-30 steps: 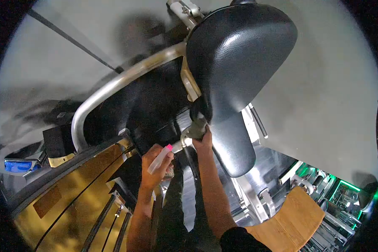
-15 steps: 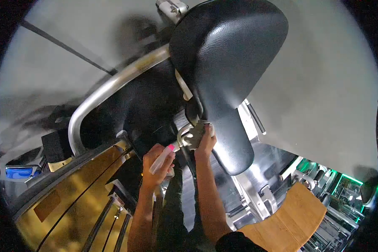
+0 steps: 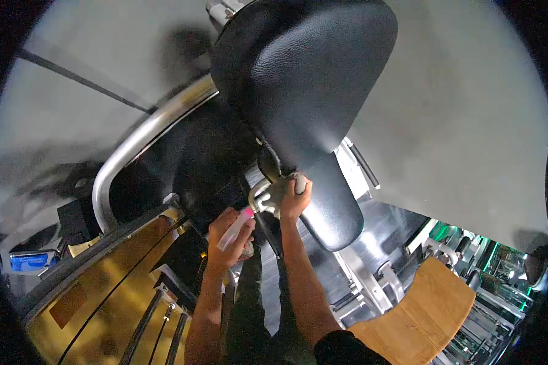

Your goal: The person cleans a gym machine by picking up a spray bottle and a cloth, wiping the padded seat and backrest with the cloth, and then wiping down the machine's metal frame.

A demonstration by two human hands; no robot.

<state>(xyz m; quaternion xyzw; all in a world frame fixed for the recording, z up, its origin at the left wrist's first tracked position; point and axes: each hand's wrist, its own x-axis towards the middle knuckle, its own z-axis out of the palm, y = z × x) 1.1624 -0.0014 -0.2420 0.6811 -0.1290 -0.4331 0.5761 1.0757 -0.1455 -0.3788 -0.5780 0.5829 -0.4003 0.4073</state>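
My left hand (image 3: pixel 221 250) is wrapped round a spray bottle (image 3: pixel 234 232) with a translucent white head and a pink tip; its lower part is mostly hidden by the fingers. Slightly higher and to the right, my right hand (image 3: pixel 293 205) grips a grey cloth (image 3: pixel 276 199) at the edge of the black padded seat (image 3: pixel 304 79). The cloth hangs beside a curved metal bar (image 3: pixel 255 193) under the padding. Whether it touches the bar, I cannot tell.
A thick curved metal tube (image 3: pixel 125 149) runs left of the seat. Lower left stands a gold-coloured panel (image 3: pixel 107 286) with a dark cable and rods. A black-gripped handle (image 3: pixel 365 166) sticks out at right. A tan pad (image 3: pixel 417 313) and gym machines lie lower right.
The seat and metal tube have shifted left in view. My right hand has moved slightly left and still holds the cloth. My left hand stays nearly in place with the spray bottle.
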